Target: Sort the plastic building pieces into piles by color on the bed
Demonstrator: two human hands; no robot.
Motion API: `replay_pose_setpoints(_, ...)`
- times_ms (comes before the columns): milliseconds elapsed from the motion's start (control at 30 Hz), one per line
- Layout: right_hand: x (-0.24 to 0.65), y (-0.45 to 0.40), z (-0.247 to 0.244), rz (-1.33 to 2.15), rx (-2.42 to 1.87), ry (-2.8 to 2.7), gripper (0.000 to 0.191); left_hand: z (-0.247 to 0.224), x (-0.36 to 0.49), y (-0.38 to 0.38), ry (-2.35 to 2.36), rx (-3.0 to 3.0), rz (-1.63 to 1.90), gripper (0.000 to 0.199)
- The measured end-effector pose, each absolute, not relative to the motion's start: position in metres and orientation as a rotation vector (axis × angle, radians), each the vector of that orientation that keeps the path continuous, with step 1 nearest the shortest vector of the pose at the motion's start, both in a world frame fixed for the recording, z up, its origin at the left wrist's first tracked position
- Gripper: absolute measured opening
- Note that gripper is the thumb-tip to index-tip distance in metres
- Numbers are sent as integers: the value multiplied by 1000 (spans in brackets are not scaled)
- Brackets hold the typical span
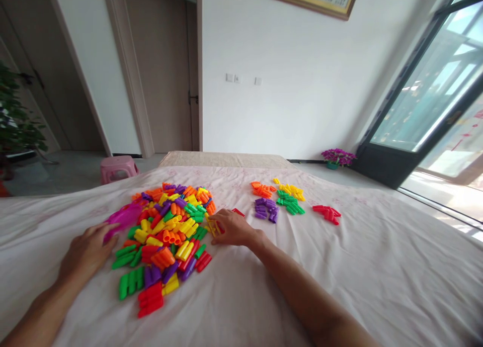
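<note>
A large heap of colourful plastic toy pieces [166, 236], shaped like joined tubes, lies on the bed in green, red, yellow, orange and purple. My left hand [88, 249] is at the heap's left side, its thumb and fingers closed around the edge of a bright magenta, thin-looking thing [123, 219] whose kind I cannot make out. At the right edge of the heap, my right hand [232, 228] is closed on a yellow toy piece [212, 225]. Some red shows under its fingers, and another red piece [238, 212] appears just behind the hand.
Right of the heap lie separate groups by colour: orange [263, 189], yellow [291, 191], green [290, 202], purple [266, 209] and red [327, 213]. A pale wrinkled sheet [377, 266] covers the bed. Beyond it stand a pink stool [118, 169] and magenta flowers [338, 157].
</note>
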State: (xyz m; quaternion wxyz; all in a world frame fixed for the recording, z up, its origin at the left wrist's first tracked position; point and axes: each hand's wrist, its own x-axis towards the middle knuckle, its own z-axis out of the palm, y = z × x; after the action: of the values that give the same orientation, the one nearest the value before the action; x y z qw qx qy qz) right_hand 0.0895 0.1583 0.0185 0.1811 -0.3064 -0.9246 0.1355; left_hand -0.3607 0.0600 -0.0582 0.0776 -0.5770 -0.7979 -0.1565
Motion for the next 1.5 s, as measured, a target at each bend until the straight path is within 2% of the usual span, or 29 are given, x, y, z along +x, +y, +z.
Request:
replay_pose_setpoints(100,87,152,21,313,-934,-2647,43,-54,-357,58,-2416,-1711,-440,51)
replay_pose_setpoints(167,87,152,22,318,-979,-2614,34,-51,-355,58,-2433,-1712,-417,56)
replay_pose_setpoints(267,89,156,20,395,-1024,-2531,38,-49,-353,57,-2444,-1726,-410,62)
replay_pose_setpoints(467,91,166,16,521,-1115,-2359,29,-48,-353,57,-2415,-1740,-424,60)
replay_pose_setpoints(633,87,162,14,405,-934,-2355,23,-52,-356,58,-2389,-1754,-446,58)
replay_pose_setpoints(700,84,159,11,363,-894,-2397,26,-55,-358,59,-2375,-1750,-450,57)
replay_pose_setpoints(867,78,157,2,300,-1003,-2434,32,-62,-363,61,-2344,-1751,-513,52)
replay_pose_setpoints(1100,89,160,14,153,-1183,-2369,32,-62,-363,60,-2354,-1745,-525,48)
replay_pose_setpoints(1267,84,151,15,76,-1044,-2430,16,-61,-362,60,-2358,-1753,-542,47)
replay_pose_setpoints(1400,73,145,6,14,-980,-2549,22,-60,-362,60,-2375,-1741,-513,48)
replay_pose_setpoints(1500,71,148,3,22,-1003,-2524,14,-59,-361,60,-2367,-1751,-524,50)
